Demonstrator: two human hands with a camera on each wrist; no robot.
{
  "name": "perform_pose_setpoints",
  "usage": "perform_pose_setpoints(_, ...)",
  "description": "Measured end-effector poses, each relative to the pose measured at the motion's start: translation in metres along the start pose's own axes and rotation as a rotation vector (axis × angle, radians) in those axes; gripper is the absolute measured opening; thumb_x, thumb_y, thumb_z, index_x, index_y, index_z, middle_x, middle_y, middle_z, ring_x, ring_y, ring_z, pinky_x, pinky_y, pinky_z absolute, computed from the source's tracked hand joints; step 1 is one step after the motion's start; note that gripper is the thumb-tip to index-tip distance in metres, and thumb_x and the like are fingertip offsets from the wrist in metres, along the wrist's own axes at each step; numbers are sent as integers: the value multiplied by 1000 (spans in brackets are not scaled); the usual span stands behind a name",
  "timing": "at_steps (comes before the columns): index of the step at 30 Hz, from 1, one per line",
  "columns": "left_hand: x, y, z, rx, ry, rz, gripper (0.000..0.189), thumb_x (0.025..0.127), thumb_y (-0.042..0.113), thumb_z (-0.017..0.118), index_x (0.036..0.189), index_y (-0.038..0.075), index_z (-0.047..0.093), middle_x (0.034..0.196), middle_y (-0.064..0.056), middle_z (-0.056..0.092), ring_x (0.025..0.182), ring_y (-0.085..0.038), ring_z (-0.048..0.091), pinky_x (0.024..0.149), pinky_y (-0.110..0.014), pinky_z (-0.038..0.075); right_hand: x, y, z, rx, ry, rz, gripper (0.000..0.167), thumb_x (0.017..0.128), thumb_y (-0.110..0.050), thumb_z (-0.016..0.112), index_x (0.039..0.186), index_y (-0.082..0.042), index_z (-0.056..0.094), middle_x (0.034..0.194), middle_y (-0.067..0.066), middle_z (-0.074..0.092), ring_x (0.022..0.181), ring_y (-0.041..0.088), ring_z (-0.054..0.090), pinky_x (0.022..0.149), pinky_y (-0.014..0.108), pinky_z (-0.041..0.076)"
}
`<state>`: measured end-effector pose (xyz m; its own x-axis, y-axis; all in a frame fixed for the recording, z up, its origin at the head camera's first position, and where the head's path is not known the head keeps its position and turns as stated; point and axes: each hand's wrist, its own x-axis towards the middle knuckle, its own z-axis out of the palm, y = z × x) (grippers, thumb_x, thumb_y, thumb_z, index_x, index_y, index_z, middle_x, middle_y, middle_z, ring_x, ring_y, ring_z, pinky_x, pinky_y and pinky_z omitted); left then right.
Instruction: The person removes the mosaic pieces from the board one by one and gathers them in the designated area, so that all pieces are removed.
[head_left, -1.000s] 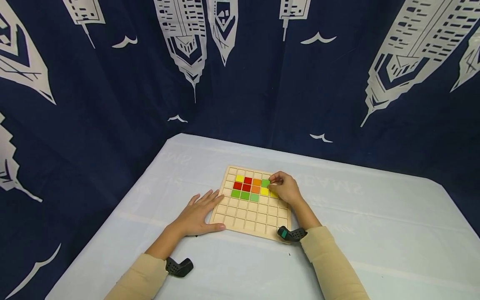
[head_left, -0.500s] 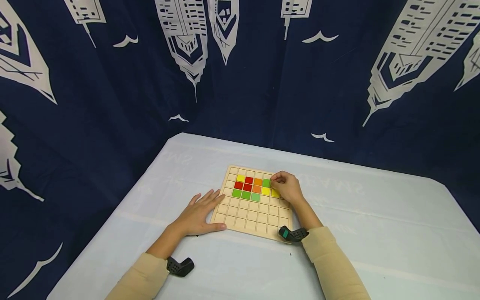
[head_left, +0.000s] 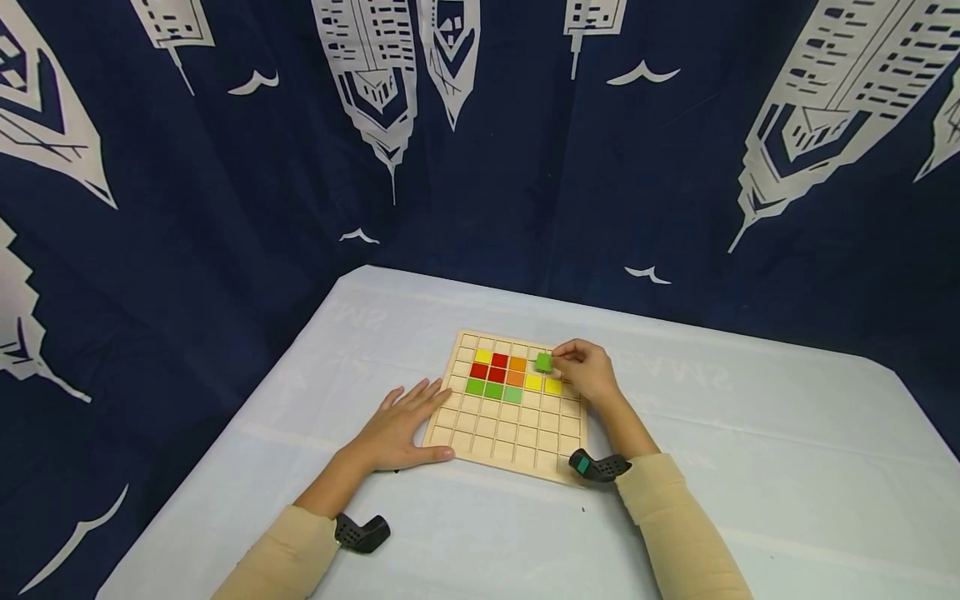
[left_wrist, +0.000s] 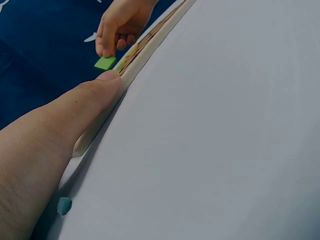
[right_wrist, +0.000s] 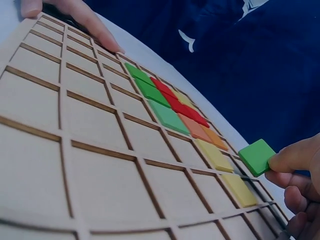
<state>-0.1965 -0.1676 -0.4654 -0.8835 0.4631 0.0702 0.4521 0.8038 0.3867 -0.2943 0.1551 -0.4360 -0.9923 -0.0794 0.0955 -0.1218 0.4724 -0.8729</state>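
Note:
A light wooden grid board (head_left: pixel 504 432) lies on the table, its far cells partly filled with coloured square tiles. My right hand (head_left: pixel 588 372) pinches a green square tile (head_left: pixel 543 362) between thumb and finger. In the right wrist view that green tile (right_wrist: pixel 257 157) is tilted, raised over the cells beside two yellow tiles (right_wrist: pixel 239 190). My left hand (head_left: pixel 399 427) lies with spread fingers along the board's left side. Its thumb (left_wrist: pixel 95 95) touches the near corner in the left wrist view.
Red tiles (head_left: pixel 497 375), orange tiles (head_left: pixel 515 377) and a row of green ones (head_left: pixel 493 390) sit in the board's cells. White cloth covers the table (head_left: pixel 750 467). A dark blue curtain (head_left: pixel 510 208) with white building prints hangs behind it.
The green tile has come up out of its cell and moved slightly right with my right hand, which lifted away from the board. My left hand stays in place.

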Motion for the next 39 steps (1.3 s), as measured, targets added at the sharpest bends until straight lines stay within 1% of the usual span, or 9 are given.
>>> perform_pose_setpoints(4, -1, 1, -1, 0, -1, 0, 94, 82, 69, 58, 155, 16, 30, 160, -4, 22, 148, -24, 13, 116, -55, 9, 0, 2, -6, -11, 12, 7, 13, 90, -8, 68, 98, 2, 68, 88, 8, 69, 76, 16, 58, 69, 24, 46)
perform_pose_setpoints(9, -1, 2, -2, -4, 2, 7, 94, 82, 68, 58, 155, 16, 30, 160, -4, 22, 148, -25, 13, 115, -55, 10, -1, 3, -13, -27, 27, 15, 14, 89, -8, 68, 97, 4, 68, 87, 9, 69, 75, 12, 57, 66, 21, 46)
perform_pose_setpoints(14, -1, 2, -3, -7, 12, 18, 93, 83, 68, 59, 154, 15, 32, 160, -6, 24, 148, -27, 15, 115, -57, 10, -4, 6, -19, -16, 35, 21, 14, 90, -7, 67, 98, 4, 67, 86, 8, 68, 67, 11, 54, 56, 20, 45)
perform_pose_setpoints(16, -1, 3, -3, -9, 14, 20, 92, 83, 67, 59, 154, 15, 32, 159, -6, 24, 148, -27, 15, 115, -57, 10, -5, 8, -22, -5, 39, 29, 13, 90, -7, 67, 98, 4, 67, 85, 8, 68, 64, 12, 53, 53, 21, 45)
perform_pose_setpoints(22, -2, 2, -2, -10, 12, 20, 93, 83, 68, 59, 154, 15, 31, 160, -6, 23, 148, -27, 14, 115, -56, 10, -7, 14, -29, -6, 43, 46, 15, 90, -9, 68, 99, 4, 66, 87, 8, 69, 69, 13, 57, 58, 21, 48)
perform_pose_setpoints(28, -1, 2, -2, -10, 10, 17, 93, 83, 67, 59, 155, 16, 30, 160, -5, 23, 148, -26, 14, 115, -56, 10, -7, 19, -35, 17, 40, 50, 17, 91, -8, 67, 101, 6, 65, 88, 11, 70, 68, 12, 61, 60, 22, 51)
perform_pose_setpoints(33, -1, 3, -2, -14, 10, 18, 93, 83, 67, 59, 154, 15, 31, 160, -6, 23, 148, -27, 14, 115, -57, 10, -9, 22, -41, -23, 52, 71, 17, 90, -9, 67, 100, 4, 66, 89, 9, 70, 72, 9, 59, 60, 19, 49)
perform_pose_setpoints(39, -2, 3, -3, -14, 18, 23, 92, 83, 66, 60, 154, 14, 32, 160, -6, 24, 148, -27, 15, 115, -57, 10, -12, 23, -49, -79, 63, 80, 19, 90, -12, 67, 102, 3, 67, 90, 9, 70, 75, 13, 58, 62, 22, 47)
